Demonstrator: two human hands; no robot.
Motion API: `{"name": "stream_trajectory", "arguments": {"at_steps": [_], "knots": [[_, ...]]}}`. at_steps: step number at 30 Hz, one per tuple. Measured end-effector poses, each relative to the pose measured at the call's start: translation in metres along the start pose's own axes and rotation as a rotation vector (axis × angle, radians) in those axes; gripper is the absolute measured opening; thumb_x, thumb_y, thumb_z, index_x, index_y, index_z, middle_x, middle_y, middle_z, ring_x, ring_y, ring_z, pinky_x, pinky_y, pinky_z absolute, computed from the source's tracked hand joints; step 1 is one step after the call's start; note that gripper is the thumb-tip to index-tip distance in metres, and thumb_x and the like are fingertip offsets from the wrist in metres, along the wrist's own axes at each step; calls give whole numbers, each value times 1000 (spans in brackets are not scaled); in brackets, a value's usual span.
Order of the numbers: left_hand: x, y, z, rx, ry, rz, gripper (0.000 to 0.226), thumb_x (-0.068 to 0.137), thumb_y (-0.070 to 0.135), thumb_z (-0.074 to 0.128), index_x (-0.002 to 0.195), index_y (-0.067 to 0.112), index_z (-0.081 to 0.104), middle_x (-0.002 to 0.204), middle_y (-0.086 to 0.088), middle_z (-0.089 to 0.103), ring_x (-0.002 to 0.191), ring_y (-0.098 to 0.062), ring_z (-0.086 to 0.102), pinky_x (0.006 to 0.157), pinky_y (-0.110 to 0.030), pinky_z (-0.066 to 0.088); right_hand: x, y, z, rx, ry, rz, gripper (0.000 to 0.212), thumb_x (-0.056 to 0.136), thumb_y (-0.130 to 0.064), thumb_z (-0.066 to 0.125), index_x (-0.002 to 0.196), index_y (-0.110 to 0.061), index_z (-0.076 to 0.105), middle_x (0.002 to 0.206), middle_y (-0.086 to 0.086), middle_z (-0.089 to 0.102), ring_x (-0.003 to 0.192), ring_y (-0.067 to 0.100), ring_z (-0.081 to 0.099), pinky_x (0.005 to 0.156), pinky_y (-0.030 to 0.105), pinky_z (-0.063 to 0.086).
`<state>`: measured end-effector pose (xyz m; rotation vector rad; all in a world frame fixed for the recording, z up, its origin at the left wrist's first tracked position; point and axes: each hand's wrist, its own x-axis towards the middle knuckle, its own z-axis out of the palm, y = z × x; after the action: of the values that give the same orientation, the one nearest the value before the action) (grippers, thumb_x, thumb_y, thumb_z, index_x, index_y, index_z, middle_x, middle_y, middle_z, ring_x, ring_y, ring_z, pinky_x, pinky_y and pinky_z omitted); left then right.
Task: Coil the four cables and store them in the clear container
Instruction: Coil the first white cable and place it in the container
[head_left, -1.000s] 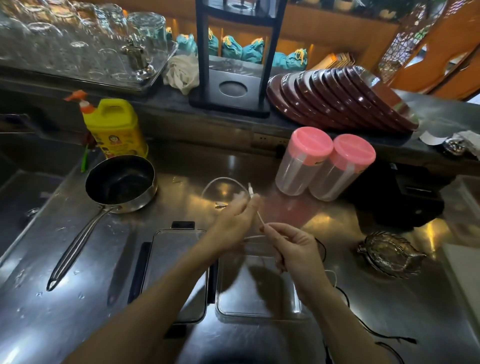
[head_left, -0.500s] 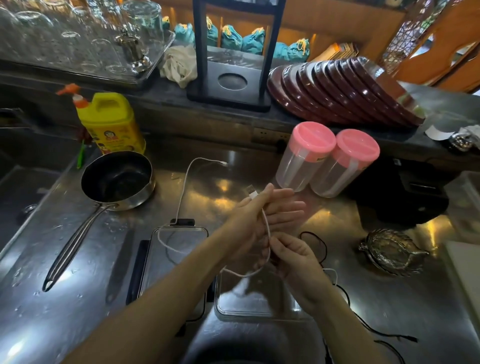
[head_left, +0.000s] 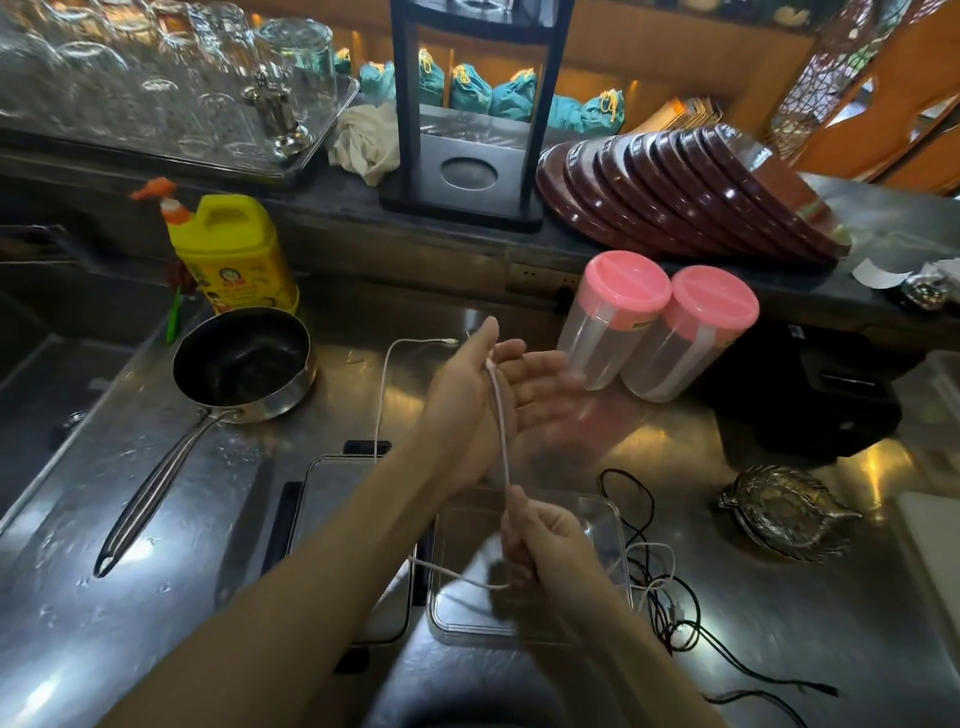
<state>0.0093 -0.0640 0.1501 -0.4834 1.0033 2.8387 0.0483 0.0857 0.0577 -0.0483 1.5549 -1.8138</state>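
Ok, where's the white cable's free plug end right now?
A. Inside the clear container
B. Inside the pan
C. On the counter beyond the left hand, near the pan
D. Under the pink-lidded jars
C: the white cable runs from the right hand up across the left hand, and its plug lies on the steel counter right of the pan.

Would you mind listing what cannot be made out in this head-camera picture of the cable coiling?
- Head view: whether the left hand clamps the white cable end; its fingertips are motion-blurred.
- Head view: the cable's course inside the right hand; curled fingers hide it.
- Head view: how many cables make up the black-and-white tangle right of the clear container; strands overlap and one runs off the bottom edge.
- Head view: yellow bottle label print, too small.
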Motion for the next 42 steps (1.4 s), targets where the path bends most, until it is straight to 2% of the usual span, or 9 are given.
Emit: {"name": "stream_trajectory", "arguments": {"at_steps": [3, 5, 12, 22, 28, 32, 36, 39, 42], "knots": [[-2, 3, 2, 62, 50, 28, 25, 100, 32, 34, 82, 17, 41, 63, 0, 48, 51, -12, 40, 47, -25, 24, 3, -10, -4, -1, 50, 8, 48, 83, -57, 74, 65, -20, 49, 60, 5, 23, 49, 16, 17, 47, 36, 9], [0, 2, 2, 78, 88, 71, 25, 103, 29, 37, 82, 17, 42, 62, 4, 37, 49, -8, 28, 46, -23, 18, 3, -14, -8, 18, 34, 26, 44, 84, -52, 70, 67, -20, 45, 65, 6, 17, 54, 21, 10, 46, 33, 8], [3, -4, -2, 109, 90, 73, 24, 106, 23, 44, 89, 10, 55, 63, 3, 42, 53, -8, 39, 51, -21, 34, 1, -12, -16, 48, -20, 63, 50, 86, -50, 68, 60, -19, 38, 56, 1, 22, 47, 15, 10, 36, 19, 14], [-2, -18, -3, 378, -66, -14, 51, 107, 34, 30, 111, 1, 69, 74, -11, 70, 72, -22, 69, 70, -33, 55, 2, -5, -33, 65, 44, 91, 40, 87, -41, 70, 66, -18, 45, 54, -2, 27, 40, 8, 21, 37, 22, 14], [-5, -13, -4, 287, -120, -29, 51, 105, 44, 34, 86, 9, 65, 69, -11, 70, 62, -21, 68, 60, -30, 56, 1, -6, -37, 16, -53, 54, 34, 91, -37, 66, 76, -7, 59, 62, 6, 42, 52, 16, 39, 49, 29, 36], [-9, -11, -2, 289, -145, -5, 43, 103, 42, 42, 70, 17, 53, 63, -9, 68, 57, -20, 68, 54, -27, 56, 11, -13, -31, -349, -76, 100, 52, 88, -62, 58, 59, -19, 53, 55, 2, 45, 49, 14, 44, 53, 28, 40], [-14, -25, -2, 379, -168, -62, 41, 98, 43, 47, 74, 11, 56, 68, -18, 72, 55, -24, 72, 48, -28, 58, 37, -50, -33, -112, -18, 63, 21, 97, -24, 67, 78, -14, 71, 66, 7, 61, 55, 10, 56, 51, 22, 43], [-16, -33, -13, 489, -76, -106, 50, 98, 47, 46, 87, 3, 69, 87, -26, 75, 73, -32, 76, 64, -37, 64, 54, -93, -39, -163, -52, 69, 26, 86, -32, 78, 69, -13, 72, 64, 9, 53, 55, 16, 48, 46, 22, 38], [-14, -36, -22, 547, 46, -96, 59, 95, 52, 47, 114, 2, 72, 109, -25, 74, 109, -43, 69, 93, -49, 54, 57, -127, -32, -460, -57, 71, 43, 99, -32, 64, 58, -19, 67, 53, -1, 46, 43, 9, 39, 44, 22, 31]]}}
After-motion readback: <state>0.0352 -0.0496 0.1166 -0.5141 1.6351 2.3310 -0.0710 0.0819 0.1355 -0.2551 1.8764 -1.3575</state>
